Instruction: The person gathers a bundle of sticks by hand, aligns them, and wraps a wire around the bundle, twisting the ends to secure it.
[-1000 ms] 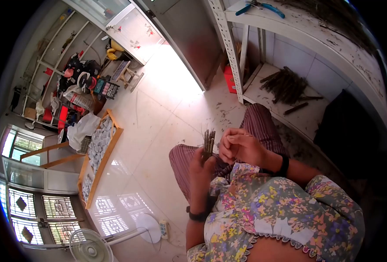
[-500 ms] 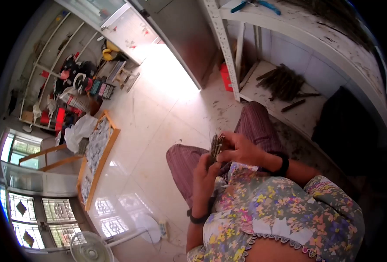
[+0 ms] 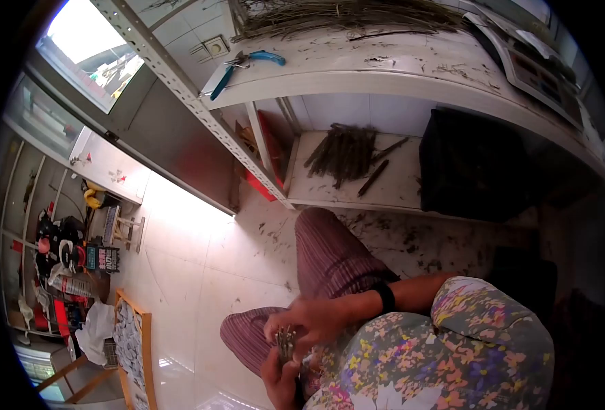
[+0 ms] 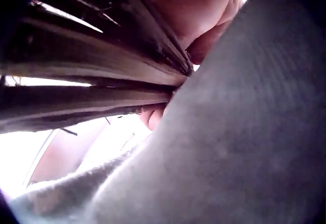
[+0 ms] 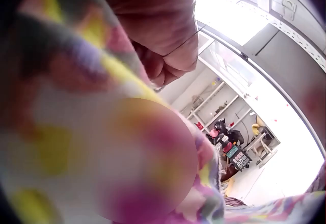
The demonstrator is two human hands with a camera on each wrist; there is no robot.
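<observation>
Low in the head view, the left hand (image 3: 278, 376) grips a short bundle of thin brown sticks (image 3: 285, 345), cut ends pointing up. Large in the left wrist view, the same sticks (image 4: 97, 61) converge toward a hand's fingers. The right hand (image 3: 313, 320) is over the bundle's top, blurred, with fingers and thumb at either side; whether it grips the sticks is unclear. In the right wrist view the right hand (image 5: 158, 25) shows curled fingers, a thin dark strand crossing them. Patterned cloth hides much of that view.
More cut sticks (image 3: 343, 154) lie piled on the lower shelf (image 3: 391, 191), beside a black bag (image 3: 473, 164). Blue-handled pliers (image 3: 237, 65) and long twigs (image 3: 357, 17) are on the upper shelf (image 3: 384, 85). A wooden frame (image 3: 149, 355) stands at the left.
The head view has swung toward the shelves, so the hands appear lower and farther left. The right hand came to the bundle and now covers its top; the left hand keeps its grip.
</observation>
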